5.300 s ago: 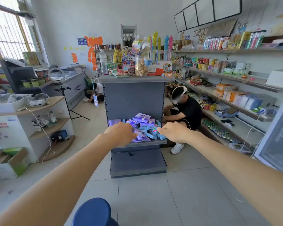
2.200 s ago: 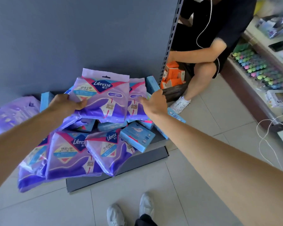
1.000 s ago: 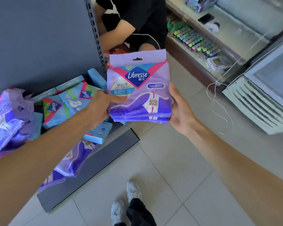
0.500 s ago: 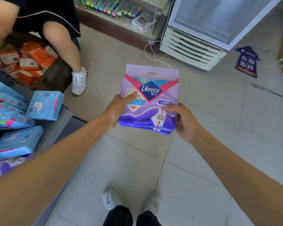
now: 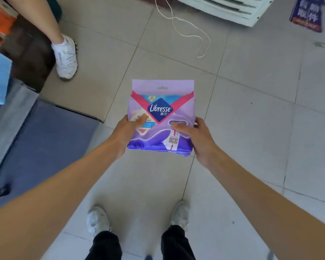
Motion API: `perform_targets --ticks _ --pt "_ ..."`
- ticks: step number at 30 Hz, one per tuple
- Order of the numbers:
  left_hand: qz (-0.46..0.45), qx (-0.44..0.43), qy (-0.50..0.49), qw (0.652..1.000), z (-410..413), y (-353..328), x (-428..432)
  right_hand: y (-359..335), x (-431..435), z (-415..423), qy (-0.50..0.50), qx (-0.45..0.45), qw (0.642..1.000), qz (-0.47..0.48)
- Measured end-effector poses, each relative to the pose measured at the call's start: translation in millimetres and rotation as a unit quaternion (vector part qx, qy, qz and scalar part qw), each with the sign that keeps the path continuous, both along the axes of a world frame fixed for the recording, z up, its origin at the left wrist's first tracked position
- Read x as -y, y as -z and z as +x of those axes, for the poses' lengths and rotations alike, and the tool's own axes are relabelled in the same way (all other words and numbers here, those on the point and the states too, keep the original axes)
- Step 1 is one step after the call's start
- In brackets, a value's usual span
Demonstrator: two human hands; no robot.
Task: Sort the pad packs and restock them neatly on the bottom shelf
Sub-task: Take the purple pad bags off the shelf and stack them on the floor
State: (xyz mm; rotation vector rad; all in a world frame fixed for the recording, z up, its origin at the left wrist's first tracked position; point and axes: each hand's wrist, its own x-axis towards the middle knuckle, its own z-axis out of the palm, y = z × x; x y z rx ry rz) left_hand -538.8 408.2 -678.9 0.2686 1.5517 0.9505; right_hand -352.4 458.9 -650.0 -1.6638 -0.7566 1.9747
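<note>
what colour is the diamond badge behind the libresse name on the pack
Dark navy blue with white lettering, on the purple pack; clearest in the head view.

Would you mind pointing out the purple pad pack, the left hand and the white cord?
purple pad pack (image 5: 160, 109): head view, its blue logo.
left hand (image 5: 123, 134): head view, its back.
white cord (image 5: 201, 56): head view, loop end.

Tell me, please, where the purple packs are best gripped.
Grip the purple packs at their lower side edges, one hand from each side, as the left hand and right hand do, thumbs across the front. They are a flat stack, so pinching both sides likely keeps them aligned.
</note>
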Motion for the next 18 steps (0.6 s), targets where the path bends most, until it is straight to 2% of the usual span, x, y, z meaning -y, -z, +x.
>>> perform_targets --ticks 5,8,14,18 --pt "-0.024 -0.021 0.021 0.999 -20 46 40 54 59 -26 0.056 0.023 0.998 -0.019" --pt "-0.035 -0.04 0.048 0.997 -31 64 71 82 96 -41 0.086 0.007 0.995 -0.041" --pt "-0.067 -0.088 0.085 0.99 -49 119 118 143 149 -57 0.107 -0.007 0.992 -0.058" --pt "-0.086 -0.127 0.095 0.984 -55 164 132 190 162 -64 0.103 0.023 0.992 -0.074"
